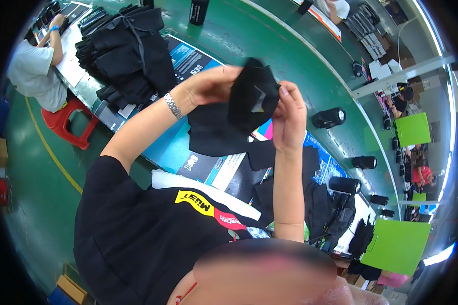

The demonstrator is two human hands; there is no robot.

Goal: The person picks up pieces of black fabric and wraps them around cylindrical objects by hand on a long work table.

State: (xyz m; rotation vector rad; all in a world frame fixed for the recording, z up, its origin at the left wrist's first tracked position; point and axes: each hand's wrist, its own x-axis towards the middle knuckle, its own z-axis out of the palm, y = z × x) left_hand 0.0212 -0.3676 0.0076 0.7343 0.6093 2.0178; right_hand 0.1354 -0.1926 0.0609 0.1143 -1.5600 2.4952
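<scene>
Both hands hold up a black cloth piece [248, 99] above the table; it bears a small light mark and a yellow patch. It looks folded or pouch-like, but I cannot tell which. My left hand [218, 85], with a metal watch [173, 105] on the wrist, grips its left side, and some of its fingers are hidden behind the cloth. On the right edge, my right hand [290, 114] pinches the cloth between bent fingers and thumb. Beneath them a larger black cloth [208, 133] lies flat on the printed table covering [188, 162].
A tall pile of black cloths [122, 48] stands at the left of the table. More black cloths [315, 206] lie to the right. Several black cylinders [328, 118] stand beyond. A co-worker [33, 71] sits far left near a red stool [71, 122]. Green panels [397, 246] are at right.
</scene>
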